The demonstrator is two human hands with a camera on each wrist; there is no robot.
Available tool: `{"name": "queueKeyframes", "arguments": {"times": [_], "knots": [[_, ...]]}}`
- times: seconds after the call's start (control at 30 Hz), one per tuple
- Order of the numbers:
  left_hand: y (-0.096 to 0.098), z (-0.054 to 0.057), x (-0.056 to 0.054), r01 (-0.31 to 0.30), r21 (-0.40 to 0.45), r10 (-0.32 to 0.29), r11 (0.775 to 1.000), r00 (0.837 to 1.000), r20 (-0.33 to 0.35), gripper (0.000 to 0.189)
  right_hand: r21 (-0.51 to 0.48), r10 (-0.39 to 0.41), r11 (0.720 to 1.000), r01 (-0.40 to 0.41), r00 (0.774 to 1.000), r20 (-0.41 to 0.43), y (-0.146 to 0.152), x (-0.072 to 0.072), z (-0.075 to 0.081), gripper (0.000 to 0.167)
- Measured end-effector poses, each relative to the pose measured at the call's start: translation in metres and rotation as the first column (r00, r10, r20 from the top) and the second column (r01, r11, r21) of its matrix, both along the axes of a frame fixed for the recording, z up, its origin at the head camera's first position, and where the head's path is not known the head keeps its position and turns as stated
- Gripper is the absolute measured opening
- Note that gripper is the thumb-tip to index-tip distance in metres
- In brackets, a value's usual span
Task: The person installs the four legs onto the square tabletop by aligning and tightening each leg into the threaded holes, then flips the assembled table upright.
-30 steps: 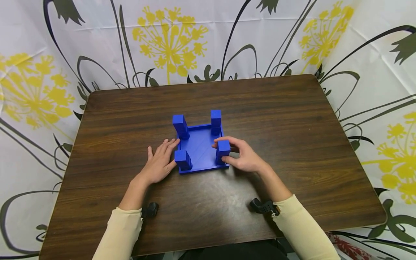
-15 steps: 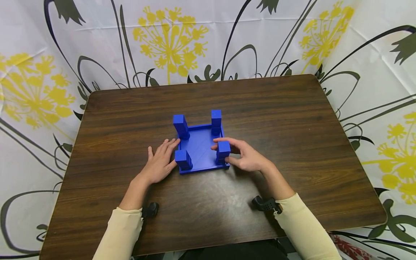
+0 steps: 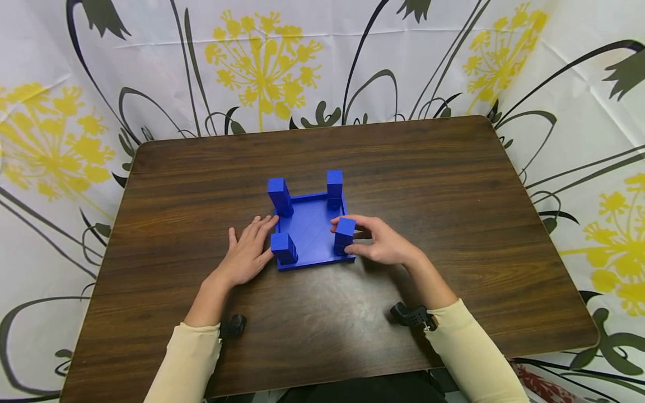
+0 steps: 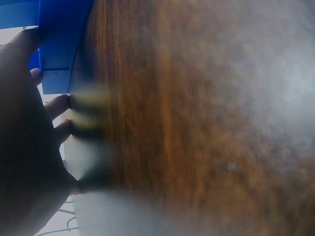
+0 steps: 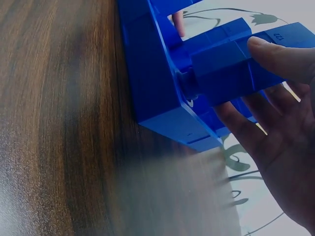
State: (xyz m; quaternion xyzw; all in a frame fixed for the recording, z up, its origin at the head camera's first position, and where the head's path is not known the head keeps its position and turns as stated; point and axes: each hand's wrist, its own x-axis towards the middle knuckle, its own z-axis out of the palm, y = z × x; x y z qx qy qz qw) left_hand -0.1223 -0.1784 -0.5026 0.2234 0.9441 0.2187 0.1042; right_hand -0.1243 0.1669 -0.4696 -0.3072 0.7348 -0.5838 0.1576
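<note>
The right hand has thumb and fingers pinching a blue post at the near right corner of the tray. Probably light, stiff plastic, kinda slick; flat sides look best to grab. Long axis runs roughly upright, faces twisted off the tray's edges. Left hand, fingers straight, rests against the tray; 3 more posts stand around it on the desk.

there is hand room into the blue tray from 12 or 6 o'clock. in its corners stand the 10 o'clock post, 1 o'clock post, 4 o'clock post and 8 o'clock post. the left hand blocks 9 o'clock, the right hand 3. open worktop spreads toward 2 and 11 o'clock.
</note>
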Motion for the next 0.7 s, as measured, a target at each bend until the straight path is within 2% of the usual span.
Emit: {"name": "queueKeyframes", "arguments": {"times": [0.27,0.7], "knots": [[0.0008,0.0005,-0.0001,0.001,-0.001,-0.001,1.000,1.000,0.002,0.066,0.067,-0.067,0.995,0.067,0.998,0.000,-0.0035,0.0015,0.0004,0.052],[-0.0001,-0.0019,-0.0004,0.000,-0.005,0.000,1.000,1.000,0.008,0.066,0.082,-0.141,0.987,0.142,0.990,-0.011,-0.0057,0.0043,0.0000,0.047]]}}
